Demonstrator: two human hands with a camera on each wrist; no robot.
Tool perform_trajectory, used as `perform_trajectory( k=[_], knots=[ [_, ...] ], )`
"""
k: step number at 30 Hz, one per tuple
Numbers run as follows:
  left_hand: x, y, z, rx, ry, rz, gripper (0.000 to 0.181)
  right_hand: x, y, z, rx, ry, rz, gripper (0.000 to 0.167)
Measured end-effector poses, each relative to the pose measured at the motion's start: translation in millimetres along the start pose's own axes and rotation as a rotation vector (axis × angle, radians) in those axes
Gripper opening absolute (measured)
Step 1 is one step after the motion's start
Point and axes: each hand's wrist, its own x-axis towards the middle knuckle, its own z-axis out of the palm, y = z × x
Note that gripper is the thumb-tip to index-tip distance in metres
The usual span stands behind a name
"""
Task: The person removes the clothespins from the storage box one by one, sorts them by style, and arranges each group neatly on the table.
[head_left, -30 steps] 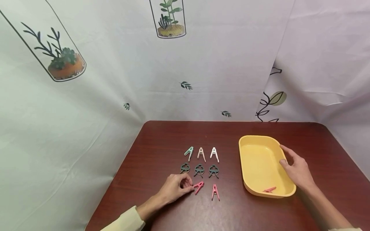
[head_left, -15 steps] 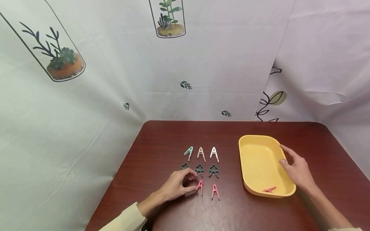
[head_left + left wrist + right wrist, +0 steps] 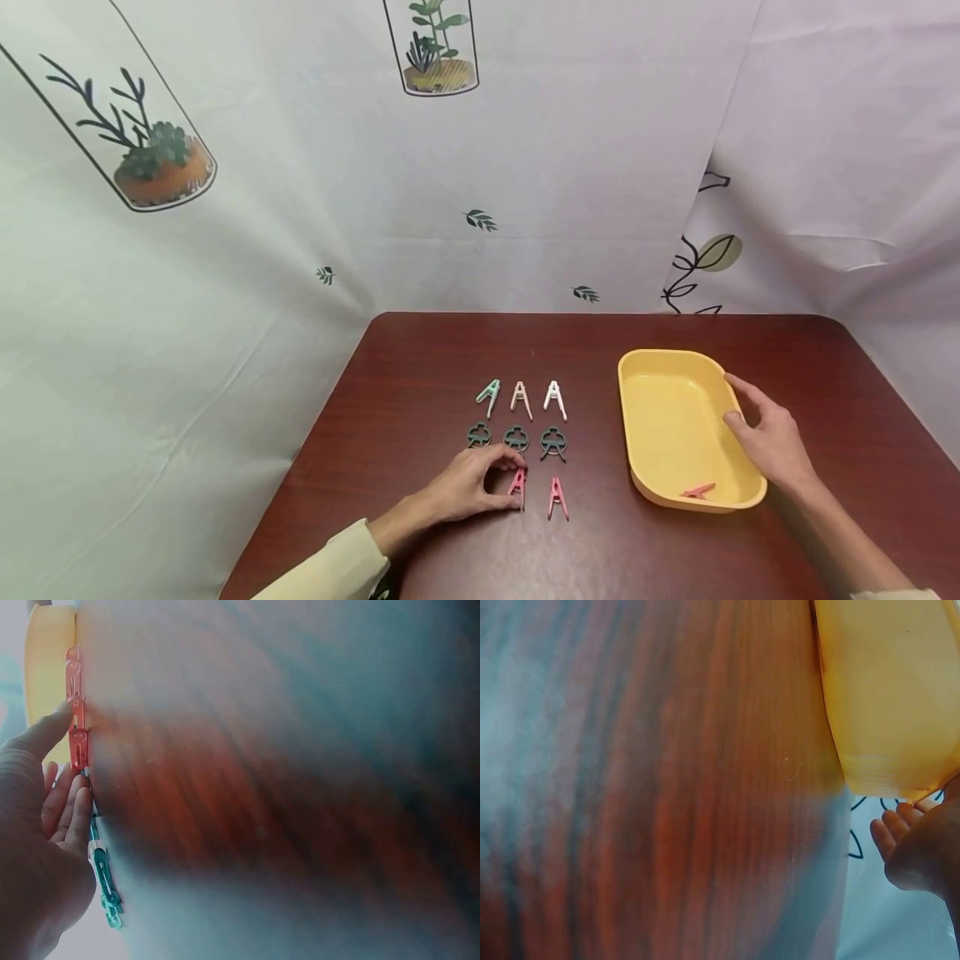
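In the head view my left hand (image 3: 472, 486) has its curved index finger at the top of a pink clothespin (image 3: 517, 483) and its thumb at the lower legs. The clothespin lies on the table; the left wrist view shows the thumb (image 3: 52, 731) against it. Just right of it lies a second pink clothespin (image 3: 557, 498). My right hand (image 3: 772, 437) holds the right rim of a yellow tray (image 3: 630, 433), thumb over the inside and fingers outside. Another pink clothespin (image 3: 698, 492) lies in the tray's near end.
Behind the pink pair is a row of dark green round clips (image 3: 553, 443). Farther back lie a mint clothespin (image 3: 489, 397), a beige one (image 3: 521, 398) and a white one (image 3: 554, 398). The brown table (image 3: 435, 358) meets a patterned curtain (image 3: 525, 167) at its back edge.
The left pink clothespin has turned from slanted to nearly upright, in line with its neighbour. My left hand has shifted slightly right and its fingers now span the clothespin. The right hand stays put.
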Motion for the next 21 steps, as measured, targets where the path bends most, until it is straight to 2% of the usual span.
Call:
perform_trajectory(
  k=[15, 21],
  knots=[
    [-7.7, 1.7, -1.1, 0.044, 0.034, 0.014, 0.047, 0.1, 0.6, -0.1, 0.002, 0.004, 0.003, 0.055],
    [-2.9, 3.2, -7.4, 0.069, 0.030, 0.033, 0.047, 0.7, -0.2, -0.2, -0.006, -0.003, 0.008, 0.055]
  ],
)
